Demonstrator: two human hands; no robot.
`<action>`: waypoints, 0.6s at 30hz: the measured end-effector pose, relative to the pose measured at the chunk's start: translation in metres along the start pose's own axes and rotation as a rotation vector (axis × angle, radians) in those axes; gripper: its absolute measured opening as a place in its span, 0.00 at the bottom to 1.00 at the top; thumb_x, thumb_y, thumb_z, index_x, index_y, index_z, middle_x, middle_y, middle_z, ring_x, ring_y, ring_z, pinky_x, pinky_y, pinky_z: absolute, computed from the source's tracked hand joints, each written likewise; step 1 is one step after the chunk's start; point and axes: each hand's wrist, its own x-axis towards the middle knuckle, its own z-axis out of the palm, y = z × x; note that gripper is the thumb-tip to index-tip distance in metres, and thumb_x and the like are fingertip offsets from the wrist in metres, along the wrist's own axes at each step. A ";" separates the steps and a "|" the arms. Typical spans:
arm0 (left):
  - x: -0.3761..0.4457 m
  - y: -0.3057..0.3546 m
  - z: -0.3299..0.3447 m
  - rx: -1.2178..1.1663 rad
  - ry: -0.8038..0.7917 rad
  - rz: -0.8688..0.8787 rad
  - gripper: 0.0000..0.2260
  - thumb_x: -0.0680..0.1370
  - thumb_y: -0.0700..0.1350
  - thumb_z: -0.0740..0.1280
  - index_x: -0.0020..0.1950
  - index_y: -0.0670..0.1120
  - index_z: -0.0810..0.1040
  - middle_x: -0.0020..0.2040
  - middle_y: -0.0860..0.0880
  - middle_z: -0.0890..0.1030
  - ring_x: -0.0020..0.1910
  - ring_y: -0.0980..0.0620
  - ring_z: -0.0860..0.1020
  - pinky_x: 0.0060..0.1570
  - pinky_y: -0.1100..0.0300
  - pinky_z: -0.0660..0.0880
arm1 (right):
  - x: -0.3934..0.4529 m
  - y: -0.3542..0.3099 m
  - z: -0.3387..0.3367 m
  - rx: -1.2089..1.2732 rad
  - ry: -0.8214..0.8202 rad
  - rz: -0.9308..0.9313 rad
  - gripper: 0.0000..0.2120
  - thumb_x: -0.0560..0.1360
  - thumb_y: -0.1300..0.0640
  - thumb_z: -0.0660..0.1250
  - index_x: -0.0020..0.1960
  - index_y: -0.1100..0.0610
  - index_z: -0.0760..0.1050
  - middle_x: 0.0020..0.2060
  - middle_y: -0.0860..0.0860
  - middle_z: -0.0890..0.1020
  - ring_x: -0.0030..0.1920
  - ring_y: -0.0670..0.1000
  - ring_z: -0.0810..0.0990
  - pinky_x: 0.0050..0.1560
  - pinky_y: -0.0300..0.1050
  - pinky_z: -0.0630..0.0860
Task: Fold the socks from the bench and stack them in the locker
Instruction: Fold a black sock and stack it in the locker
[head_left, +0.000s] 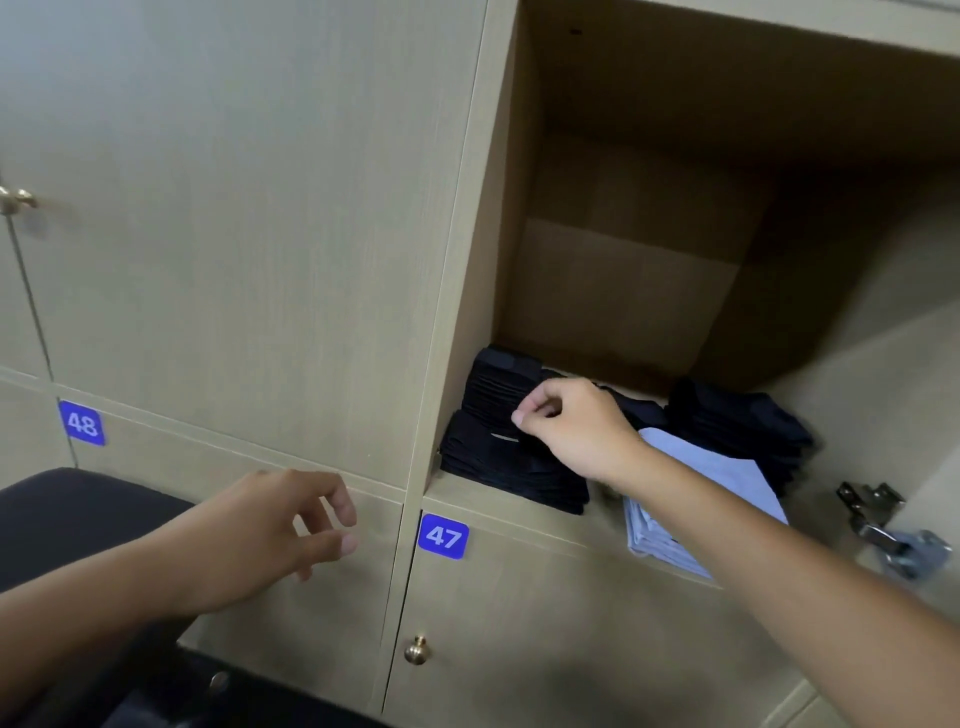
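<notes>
My right hand (576, 426) rests on the stack of dark folded socks (498, 457) inside the open locker (623, 291), fingers (524, 415) curled loosely; my left hand (270, 530) hovers open before closed doors.

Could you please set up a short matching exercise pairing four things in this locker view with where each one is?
Things:
1. right hand
2. left hand
3. light blue cloth
4. brass knob

Places:
A. on the closed door below the 47 label
B. between the two piles of dark socks
C. on the left sock stack in the open locker
D. open, in front of the closed doors, holding nothing

Pairs: 1-C, 2-D, 3-B, 4-A
</notes>
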 end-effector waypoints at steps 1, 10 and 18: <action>-0.003 0.000 -0.001 0.002 -0.004 0.003 0.04 0.78 0.54 0.72 0.49 0.56 0.79 0.43 0.61 0.84 0.38 0.56 0.85 0.50 0.54 0.80 | -0.010 -0.002 0.001 0.003 -0.017 -0.018 0.05 0.78 0.50 0.71 0.47 0.51 0.82 0.44 0.45 0.83 0.44 0.41 0.79 0.36 0.33 0.68; -0.038 -0.012 -0.026 0.083 0.053 -0.076 0.02 0.79 0.49 0.72 0.49 0.54 0.80 0.39 0.56 0.86 0.37 0.56 0.85 0.48 0.58 0.80 | -0.058 -0.041 0.026 0.042 -0.188 -0.199 0.04 0.77 0.51 0.71 0.44 0.49 0.82 0.40 0.44 0.84 0.36 0.37 0.78 0.39 0.32 0.72; -0.090 -0.041 -0.079 0.001 0.331 -0.216 0.04 0.80 0.48 0.72 0.51 0.49 0.81 0.42 0.51 0.87 0.38 0.49 0.87 0.47 0.49 0.81 | -0.072 -0.083 0.067 0.056 -0.332 -0.372 0.03 0.77 0.49 0.72 0.49 0.46 0.80 0.41 0.42 0.82 0.42 0.38 0.78 0.41 0.29 0.73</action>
